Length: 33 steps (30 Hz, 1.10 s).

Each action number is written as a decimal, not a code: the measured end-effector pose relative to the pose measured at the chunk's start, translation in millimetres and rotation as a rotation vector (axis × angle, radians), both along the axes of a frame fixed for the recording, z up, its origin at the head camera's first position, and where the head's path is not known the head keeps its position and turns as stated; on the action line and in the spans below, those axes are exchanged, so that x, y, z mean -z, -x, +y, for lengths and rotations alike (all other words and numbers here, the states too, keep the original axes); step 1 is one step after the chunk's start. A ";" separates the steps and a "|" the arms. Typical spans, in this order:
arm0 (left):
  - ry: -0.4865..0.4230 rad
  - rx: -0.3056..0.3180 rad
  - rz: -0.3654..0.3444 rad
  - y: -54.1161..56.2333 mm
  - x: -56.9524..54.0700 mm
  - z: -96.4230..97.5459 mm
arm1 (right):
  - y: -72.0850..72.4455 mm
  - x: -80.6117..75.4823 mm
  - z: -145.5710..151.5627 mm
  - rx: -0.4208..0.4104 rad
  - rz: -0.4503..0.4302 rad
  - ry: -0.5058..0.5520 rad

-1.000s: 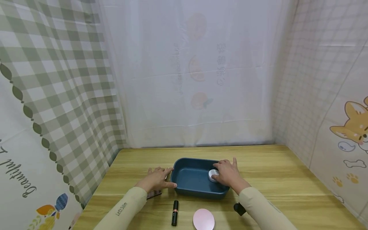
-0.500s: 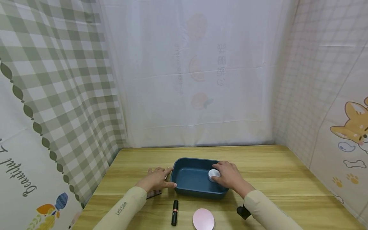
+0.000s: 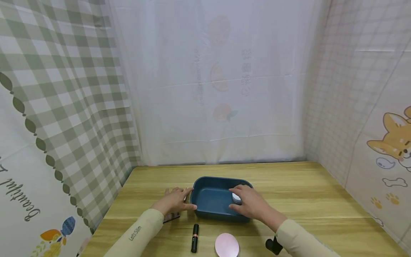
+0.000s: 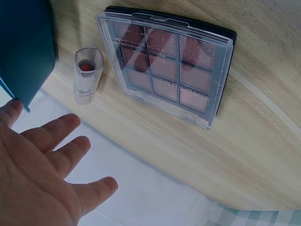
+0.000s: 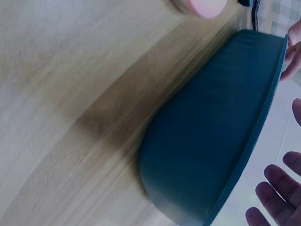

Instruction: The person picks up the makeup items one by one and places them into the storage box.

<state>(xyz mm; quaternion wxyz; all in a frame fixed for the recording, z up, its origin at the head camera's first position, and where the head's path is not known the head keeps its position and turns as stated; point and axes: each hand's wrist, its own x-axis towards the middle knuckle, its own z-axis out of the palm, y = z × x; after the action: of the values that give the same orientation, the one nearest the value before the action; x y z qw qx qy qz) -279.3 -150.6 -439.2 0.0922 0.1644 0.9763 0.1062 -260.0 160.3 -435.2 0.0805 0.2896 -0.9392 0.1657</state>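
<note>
Both sets of fingers are apart, the left hand (image 3: 173, 202) touching the rim of a blue tray (image 3: 218, 216), the right hand (image 3: 251, 202) close over a white jar (image 3: 236, 198) inside the tray's right end.

box (image 3: 218, 215) on the bench (image 3: 289, 178), jar (image 3: 236, 198) inside the box's right part, right hand (image 3: 252, 202) over that end, left hand (image 3: 174, 201) at its left end, small tube (image 4: 88, 75) and palette (image 4: 167, 66) left of it, stick (image 3: 195, 238) and disc (image 3: 227, 245) before it
</note>
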 end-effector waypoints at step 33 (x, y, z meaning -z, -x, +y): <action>0.012 0.010 0.003 1.3 2.0 -1.3 | -55.1 21.8 -20.4 -0.351 0.067 -0.068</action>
<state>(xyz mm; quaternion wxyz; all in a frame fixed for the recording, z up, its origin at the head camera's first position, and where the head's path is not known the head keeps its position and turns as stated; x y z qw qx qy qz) -280.6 -151.9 -441.2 0.0923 0.1690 0.9763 0.0993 -204.9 139.8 -456.9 0.0718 0.4570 -0.8761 0.1357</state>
